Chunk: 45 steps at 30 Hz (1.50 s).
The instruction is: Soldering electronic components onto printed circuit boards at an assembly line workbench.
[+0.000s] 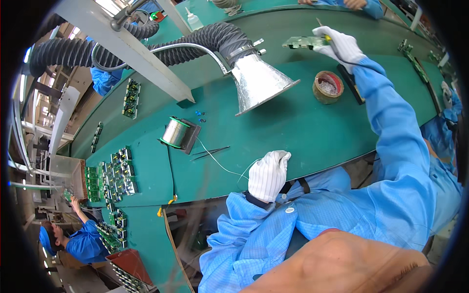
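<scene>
My left hand [267, 176], in a white striped glove, is closed near the bench's front edge. A thin solder wire [219, 164] runs to it from a solder spool [175, 132] on a dark stand. Reaching far right, my gloved right hand [345, 47] is closed around a soldering iron [328, 38] with a yellow part and a dark cable. A green circuit board [299, 42] is against its fingers; whether they grip the board too I cannot tell. Black tweezers [210, 153] lie between the spool and my left hand.
A silver fume hood [259, 83] on a ribbed black hose hangs over the green bench [234, 188]. A round tub [328, 88] of pale bits stands right of it. Circuit boards [115, 171] crowd the left. A co-worker [80, 239] is at lower left; another's hands [354, 4] show at the top.
</scene>
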### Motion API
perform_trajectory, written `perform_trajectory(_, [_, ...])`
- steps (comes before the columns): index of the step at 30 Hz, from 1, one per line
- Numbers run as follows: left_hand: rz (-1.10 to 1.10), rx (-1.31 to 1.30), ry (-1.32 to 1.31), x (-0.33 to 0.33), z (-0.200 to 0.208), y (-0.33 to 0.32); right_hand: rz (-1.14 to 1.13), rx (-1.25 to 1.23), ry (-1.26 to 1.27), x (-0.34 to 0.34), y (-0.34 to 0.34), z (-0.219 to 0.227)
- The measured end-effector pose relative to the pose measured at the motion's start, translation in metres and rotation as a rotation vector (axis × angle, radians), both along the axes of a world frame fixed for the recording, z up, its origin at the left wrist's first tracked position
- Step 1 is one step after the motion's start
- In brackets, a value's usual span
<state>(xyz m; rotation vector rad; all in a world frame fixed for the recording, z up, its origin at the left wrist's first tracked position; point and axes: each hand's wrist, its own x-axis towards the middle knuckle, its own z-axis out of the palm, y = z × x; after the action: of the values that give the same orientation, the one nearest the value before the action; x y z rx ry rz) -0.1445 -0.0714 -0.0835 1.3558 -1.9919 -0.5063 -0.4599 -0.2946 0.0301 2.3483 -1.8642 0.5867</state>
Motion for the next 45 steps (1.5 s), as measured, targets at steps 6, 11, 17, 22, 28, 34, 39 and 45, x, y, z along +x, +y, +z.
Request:
perform_trajectory(6, [0.041, -0.036, 0.003, 0.000, -0.006, -0.001, -0.099, -0.531, 0.161, 0.014, -0.062, -0.041])
perform_trajectory(11, [0.012, -0.099, 0.059, 0.002, -0.005, -0.004, 0.065, -0.036, -0.233, 0.031, 0.010, -0.010])
perform_trajectory(17, [-0.044, 0.199, 0.505, 0.027, 0.039, 0.003, 0.183, -0.015, -0.534, 0.018, 0.128, -0.045])
perform_trajectory(22, [0.068, -0.580, 0.432, 0.112, 0.104, -0.006, 0.157, 0.264, -0.431, 0.030, 0.176, -0.060])
perform_trajectory(28, [0.842, -1.041, -0.086, 0.198, 0.186, -0.053, 0.234, 0.287, -0.715, 0.053, 0.212, -0.072])
perform_trajectory(34, [1.211, -0.487, -0.477, 0.314, 0.174, -0.170, 0.417, 0.120, -0.439, 0.096, 0.230, -0.116])
perform_trajectory(39, [1.246, -0.099, -0.463, 0.371, 0.100, -0.246, 0.315, 0.022, -0.466, 0.108, 0.227, -0.126])
perform_trajectory(45, [1.216, -0.165, -0.353, 0.407, 0.039, -0.286, 0.317, -0.028, -0.450, 0.110, 0.230, -0.132])
